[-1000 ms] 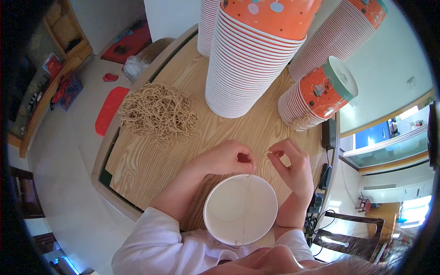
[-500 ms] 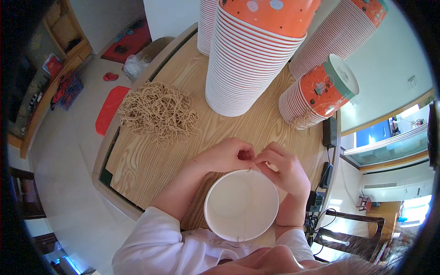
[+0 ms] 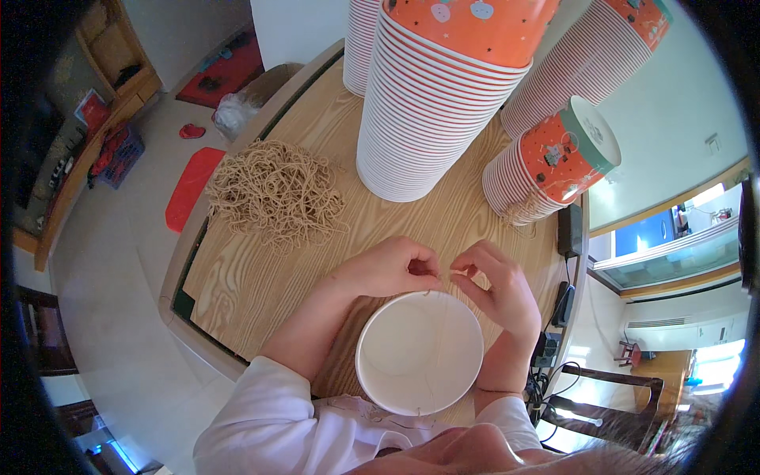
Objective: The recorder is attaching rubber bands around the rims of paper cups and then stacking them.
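Note:
A white paper bucket (image 3: pixel 404 348) stands open-topped on the table close to my body. A thin cord (image 3: pixel 438 356) runs across its mouth from the far rim to the near rim. At the far rim my left hand (image 3: pixel 404 265) is closed in a pinch on the cord. Just right of it, my right hand (image 3: pixel 497 286) pinches thumb and forefinger together at the cord, a small gap apart from the left. The cord between the fingertips is too fine to follow clearly.
A tangled heap of tan cord (image 3: pixel 277 194) lies left on the wooden table (image 3: pixel 245 305). Tall stacks of orange-printed paper buckets (image 3: pixel 431 119) rise at the back. A shorter stack (image 3: pixel 546 162) stands right, near black power adapters (image 3: pixel 569 229) along the edge.
My right hand has moved slightly right, away from my left, so the fingertips no longer meet. The bucket has shifted a touch to the right; my left hand is nearly still.

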Tool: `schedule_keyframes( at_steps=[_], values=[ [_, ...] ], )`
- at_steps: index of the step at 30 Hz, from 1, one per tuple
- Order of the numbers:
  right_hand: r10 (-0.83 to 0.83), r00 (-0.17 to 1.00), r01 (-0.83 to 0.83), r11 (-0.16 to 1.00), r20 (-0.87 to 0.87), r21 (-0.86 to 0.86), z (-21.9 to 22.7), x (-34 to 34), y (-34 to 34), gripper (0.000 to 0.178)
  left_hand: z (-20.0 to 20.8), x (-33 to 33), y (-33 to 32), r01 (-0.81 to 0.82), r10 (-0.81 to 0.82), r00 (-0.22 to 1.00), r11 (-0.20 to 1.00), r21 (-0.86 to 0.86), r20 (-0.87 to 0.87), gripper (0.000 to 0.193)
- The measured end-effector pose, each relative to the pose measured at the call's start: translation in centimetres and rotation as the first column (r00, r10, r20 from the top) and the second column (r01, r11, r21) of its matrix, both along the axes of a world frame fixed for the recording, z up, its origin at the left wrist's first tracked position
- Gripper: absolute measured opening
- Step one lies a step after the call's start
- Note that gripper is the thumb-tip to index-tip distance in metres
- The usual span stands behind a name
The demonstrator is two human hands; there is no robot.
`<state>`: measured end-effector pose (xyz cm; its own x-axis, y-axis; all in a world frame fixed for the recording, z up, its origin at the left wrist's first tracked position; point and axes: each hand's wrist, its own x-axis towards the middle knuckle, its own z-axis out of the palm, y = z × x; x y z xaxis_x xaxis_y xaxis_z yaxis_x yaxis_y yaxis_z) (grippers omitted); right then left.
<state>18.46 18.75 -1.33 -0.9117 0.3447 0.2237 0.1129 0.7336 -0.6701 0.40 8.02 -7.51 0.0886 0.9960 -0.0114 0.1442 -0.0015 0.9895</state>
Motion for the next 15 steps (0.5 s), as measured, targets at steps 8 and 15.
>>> schedule_keyframes(
  at_steps=[8,15],
  values=[
    [0.121,0.966,-0.109,0.992,0.228,-0.063,-0.21,-0.19,0.47,0.014,0.27,0.00,-0.09,-0.026,0.026,1.000,0.998,-0.058,-0.007,0.019],
    [0.026,0.991,-0.018,0.998,0.130,-0.067,-0.41,-0.21,0.31,0.010,0.69,-0.30,-0.21,-0.046,0.046,0.998,0.999,0.003,-0.051,0.019]
  ],
)
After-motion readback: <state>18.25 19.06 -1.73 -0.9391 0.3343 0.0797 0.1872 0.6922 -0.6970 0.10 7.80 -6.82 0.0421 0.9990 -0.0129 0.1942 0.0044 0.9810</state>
